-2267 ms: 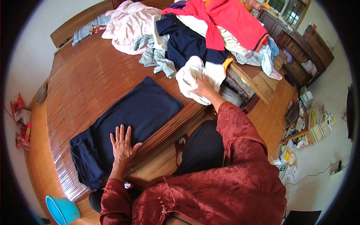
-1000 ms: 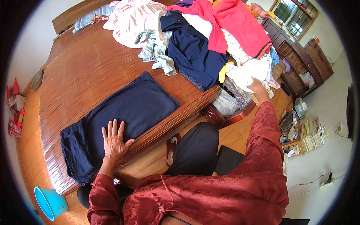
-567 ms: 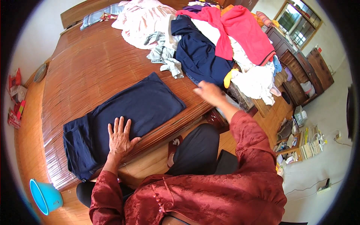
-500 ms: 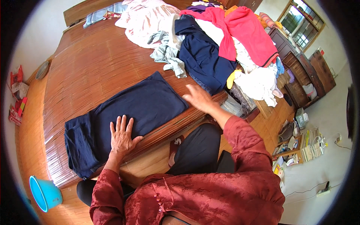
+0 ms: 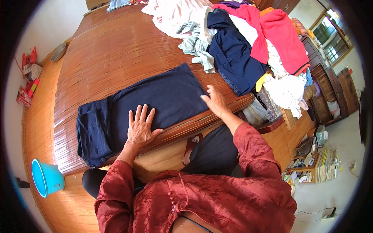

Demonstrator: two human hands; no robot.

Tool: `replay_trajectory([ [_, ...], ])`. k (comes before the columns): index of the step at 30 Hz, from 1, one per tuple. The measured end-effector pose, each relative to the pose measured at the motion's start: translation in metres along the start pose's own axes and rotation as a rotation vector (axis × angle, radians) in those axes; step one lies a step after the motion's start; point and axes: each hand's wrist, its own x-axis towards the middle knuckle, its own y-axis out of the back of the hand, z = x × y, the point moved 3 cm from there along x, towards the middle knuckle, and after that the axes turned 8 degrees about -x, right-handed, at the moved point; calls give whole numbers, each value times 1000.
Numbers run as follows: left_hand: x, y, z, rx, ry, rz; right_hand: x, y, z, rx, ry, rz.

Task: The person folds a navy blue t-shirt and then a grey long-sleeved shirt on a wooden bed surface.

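Note:
A dark navy garment lies spread flat on the wooden slatted platform, its left end folded over. My left hand rests flat on it near the front edge, fingers spread. At the garment's right front corner sits my right hand, fingertips touching the cloth edge; it grips nothing that I can see. Both sleeves are dark red.
A heap of clothes in white, navy, red and pink covers the platform's far right. A blue plastic bucket stands on the floor at the lower left. Shelves with papers are at the right. A metal bowl sits at the far left.
My right hand came back from the clothes heap at the right and landed on the navy garment's right corner. The left hand stayed pressed on the garment.

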Motion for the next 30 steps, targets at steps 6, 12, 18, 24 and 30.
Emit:
replay_trajectory([
  [6, -1, -7, -2, -2, -2, 13, 36, 13, 10, -264, -169, -319],
  [12, 0, 4, 0, -2, 19, -33, 58, -2, 2, -76, -298, -620],
  [18, -5, -3, -6, -13, -7, 66, 56, -11, -7, 24, -309, -498],
  [24, -6, 1, -5, -47, -19, 71, 52, -12, 5, 629, -474, -604],
  [30, -10, 1, -10, -113, -26, 27, 72, 2, -28, 646, -382, -542],
])
